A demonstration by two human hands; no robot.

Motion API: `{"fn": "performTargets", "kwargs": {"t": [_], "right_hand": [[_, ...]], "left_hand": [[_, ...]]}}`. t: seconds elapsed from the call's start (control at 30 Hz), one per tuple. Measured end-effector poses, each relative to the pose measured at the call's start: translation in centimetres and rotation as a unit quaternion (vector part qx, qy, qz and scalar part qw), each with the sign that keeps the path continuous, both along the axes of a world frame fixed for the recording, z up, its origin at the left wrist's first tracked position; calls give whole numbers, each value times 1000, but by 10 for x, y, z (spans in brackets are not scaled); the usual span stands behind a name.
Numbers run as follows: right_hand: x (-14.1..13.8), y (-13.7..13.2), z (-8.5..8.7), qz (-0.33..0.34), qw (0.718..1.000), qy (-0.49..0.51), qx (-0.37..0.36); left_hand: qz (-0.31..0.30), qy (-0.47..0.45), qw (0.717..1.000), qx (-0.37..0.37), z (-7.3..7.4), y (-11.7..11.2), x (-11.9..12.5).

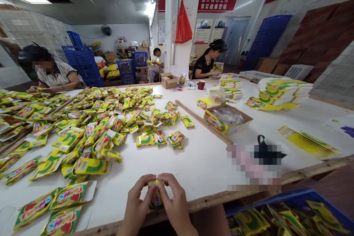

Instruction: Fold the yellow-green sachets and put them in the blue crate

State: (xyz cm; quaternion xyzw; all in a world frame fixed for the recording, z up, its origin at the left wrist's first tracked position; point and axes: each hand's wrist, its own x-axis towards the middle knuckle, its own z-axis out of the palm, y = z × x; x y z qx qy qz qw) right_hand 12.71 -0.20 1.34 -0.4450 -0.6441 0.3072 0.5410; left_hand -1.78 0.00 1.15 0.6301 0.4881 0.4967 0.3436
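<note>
Both my hands are together at the near edge of the white table, around one small yellow-and-green printed box point(156, 196). My left hand point(141, 195) pinches its left side, thumb along the front and fingers at the top. On the other side, my right hand point(173, 195) mirrors that grip, with the thumbs close together over the box. The fingers partly cover it, so whether its top flap is closed cannot be seen. Nearby on the left lie several larger-looking boxes of the same print point(69, 194), one with a white flap sticking out.
A big heap of small boxes point(110, 118) spreads over the table's left. Right of a wooden strip point(203, 121) stands an open carton point(235, 120) holding clear plastic. Stacked packs point(282, 92) stand farther right. A blue crate point(312, 195) with packets sits below the edge. Co-workers sit around.
</note>
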Motion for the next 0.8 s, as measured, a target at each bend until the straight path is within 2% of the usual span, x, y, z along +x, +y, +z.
{"fn": "performTargets", "kwargs": {"t": [0.2, 0.47, 0.7, 0.8], "right_hand": [[-1, 8, 4, -31, 999, -30, -29], [-1, 11, 10, -20, 999, -19, -47], [2, 2, -1, 41, 998, 31, -22], [-3, -2, -5, 32, 999, 40, -1]], "left_hand": [[6, -26, 998, -56, 7, 4, 4], [13, -57, 996, -69, 5, 6, 7], [-16, -30, 999, 1, -11, -2, -5], [-35, 7, 999, 10, -13, -8, -10]]}}
